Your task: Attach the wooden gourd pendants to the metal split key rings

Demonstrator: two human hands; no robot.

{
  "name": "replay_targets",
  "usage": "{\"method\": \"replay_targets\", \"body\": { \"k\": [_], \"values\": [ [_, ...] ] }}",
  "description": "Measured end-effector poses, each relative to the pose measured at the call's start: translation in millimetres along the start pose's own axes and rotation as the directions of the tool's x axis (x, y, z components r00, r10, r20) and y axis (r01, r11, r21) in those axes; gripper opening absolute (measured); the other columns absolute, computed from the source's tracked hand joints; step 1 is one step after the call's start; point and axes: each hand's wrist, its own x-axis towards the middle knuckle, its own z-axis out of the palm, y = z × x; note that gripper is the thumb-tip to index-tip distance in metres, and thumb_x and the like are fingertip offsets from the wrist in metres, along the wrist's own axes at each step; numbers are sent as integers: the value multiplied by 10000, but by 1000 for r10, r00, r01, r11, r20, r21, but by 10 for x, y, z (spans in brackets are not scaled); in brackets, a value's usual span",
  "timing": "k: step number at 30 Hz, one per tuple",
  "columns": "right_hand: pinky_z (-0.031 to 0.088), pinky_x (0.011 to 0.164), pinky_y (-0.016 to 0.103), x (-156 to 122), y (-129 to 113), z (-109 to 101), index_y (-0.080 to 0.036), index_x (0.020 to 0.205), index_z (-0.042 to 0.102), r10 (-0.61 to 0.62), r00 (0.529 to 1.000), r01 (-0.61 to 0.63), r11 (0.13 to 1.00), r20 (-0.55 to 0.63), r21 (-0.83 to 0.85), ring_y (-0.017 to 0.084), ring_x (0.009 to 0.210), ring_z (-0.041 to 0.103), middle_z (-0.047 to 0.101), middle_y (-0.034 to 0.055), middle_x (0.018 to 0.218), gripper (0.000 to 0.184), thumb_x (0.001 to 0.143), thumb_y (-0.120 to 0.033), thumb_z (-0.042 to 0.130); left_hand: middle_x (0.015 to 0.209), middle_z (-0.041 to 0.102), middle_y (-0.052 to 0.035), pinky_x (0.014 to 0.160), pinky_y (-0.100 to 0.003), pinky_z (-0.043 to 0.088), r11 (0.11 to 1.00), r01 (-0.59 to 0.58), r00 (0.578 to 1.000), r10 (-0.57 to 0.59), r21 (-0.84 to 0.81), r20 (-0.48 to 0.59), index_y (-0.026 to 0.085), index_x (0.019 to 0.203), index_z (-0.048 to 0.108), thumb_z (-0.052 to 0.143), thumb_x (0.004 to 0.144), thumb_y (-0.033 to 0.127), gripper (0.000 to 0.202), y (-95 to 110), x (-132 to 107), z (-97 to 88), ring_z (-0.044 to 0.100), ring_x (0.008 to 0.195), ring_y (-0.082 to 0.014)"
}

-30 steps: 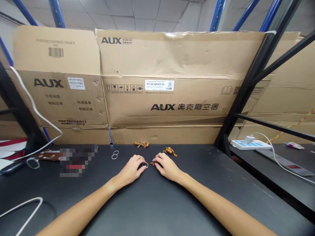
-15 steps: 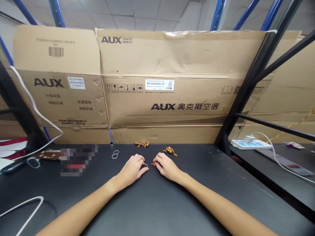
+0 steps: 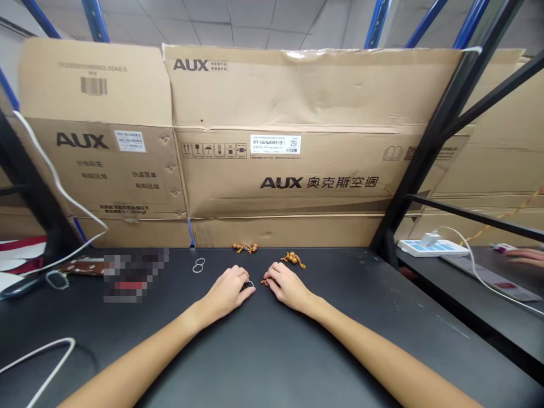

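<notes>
**Q:** How many of each item did the bench (image 3: 263,362) carry?

**A:** 2 hands, 3 metal rings, 3 wooden charms. The left hand (image 3: 229,290) and right hand (image 3: 288,286) rested knuckles-up at centre, with their fingertips nearly meeting. 1 key ring (image 3: 250,284) showed at the left forefinger tip. 1 beaded charm (image 3: 265,281) lay at the right fingertips. 1 gourd charm (image 3: 292,259) lay just behind the right hand. 1 back charm (image 3: 245,247) lay at the foot of the cartons (image 3: 297,102). 2 joined rings (image 3: 198,265) touched like an 8, near the left hand on its left.

**Q:** In what state were the hands?

**A:** The left hand was curled, thumb and forefinger closed on the key ring. The right hand's fingers were bunched over the beaded charm. Whether they gripped it could not be told.

**Q:** What differed from 1 s before?

**A:** Both hands had kept their place. The forefinger covered more of the key ring. 1 co-worker's hand (image 3: 525,256) had come in at the far right, on the neighbouring bench beyond the power strip (image 3: 427,247).

**Q:** Which edges bounded the work, and where was room?

**A:** The cartons walled the back edge. 1 black post (image 3: 425,153) stood at the right rear corner. Open surface ran between the forearms and out to the right edge. 1 white cable (image 3: 42,357) looped at the near left, well apart from the hands.
</notes>
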Motion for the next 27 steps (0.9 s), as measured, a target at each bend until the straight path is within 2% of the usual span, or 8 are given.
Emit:
{"method": "replay_targets", "body": {
  "k": [3, 7, 11, 14, 17, 22, 24, 27],
  "values": [
    [474, 791, 318, 2, -9, -7, -185, 899, 596, 8, 1000, -8, 1000, 3, -2, 184, 847, 541, 575, 64, 912, 143, 902, -130, 464, 905, 628, -88, 766, -322, 468, 995, -34, 998, 29, 99, 48, 133, 905, 631, 520, 910, 258, 167, 44, 15, -6, 570, 852, -217],
    [471, 797, 309, 3, -18, -18, -187, 897, 591, 8, 1000, -8, 1000, 6, -10, 181, 854, 545, 573, 61, 912, 136, 902, -129, 468, 870, 613, -120, 723, -343, 467, 960, -88, 992, 60, 265, 112, 111, 834, 631, 440, 926, 174, 221, 42, -2, 72, 564, 815, -236],
    [470, 800, 310, 1, -6, -12, -189, 899, 581, 6, 1000, -6, 1000, 3, 6, 181, 858, 550, 573, 60, 913, 124, 897, -124, 476, 870, 600, -130, 724, -359, 463, 953, -115, 992, 93, 280, 90, 117, 843, 621, 353, 934, 120, 283, -28, -33, 187, 559, 809, -239],
    [472, 802, 320, -1, 14, 2, -191, 922, 571, 5, 1000, -5, 999, -10, 37, 186, 864, 550, 576, 60, 918, 136, 878, -105, 476, 868, 598, -120, 733, -355, 469, 965, -92, 995, 81, 245, 52, 127, 865, 611, 315, 945, 118, 306, -54, -32, 196, 565, 800, -232],
    [473, 814, 337, -7, 27, 7, -187, 963, 553, 11, 999, -8, 997, -34, 79, 195, 879, 545, 575, 65, 933, 188, 837, -74, 471, 858, 601, -100, 723, -338, 482, 988, -26, 1000, 25, 150, 10, 140, 875, 592, 306, 961, 157, 299, -57, -16, 151, 579, 786, -219],
    [471, 834, 330, -26, 10, -13, -179, 1045, 508, 48, 997, -39, 991, -61, 129, 193, 911, 534, 543, 76, 1024, 350, 727, -34, 500, 860, 626, -70, 745, -298, 477, 983, 83, 994, -94, -164, -57, 161, 877, 586, 358, 954, 209, 245, -37, 11, 77, 608, 782, -185],
    [463, 852, 352, -29, 3, -11, -176, 1025, 513, 91, 992, -83, 992, -85, 99, 208, 930, 525, 543, 80, 1020, 316, 727, -72, 538, 845, 645, -61, 743, -286, 468, 953, 127, 986, -151, -275, -65, 167, 858, 602, 390, 941, 231, 237, -4, 24, 46, 616, 777, -179],
    [466, 818, 369, -25, 10, 11, -178, 938, 540, 141, 987, -138, 989, -80, 52, 215, 881, 526, 565, 68, 928, 164, 779, -162, 578, 775, 666, -42, 703, -265, 458, 882, 207, 969, -243, -422, -33, 166, 831, 634, 427, 923, 275, 252, 54, 41, -2, 623, 725, -170]
  ]
}}
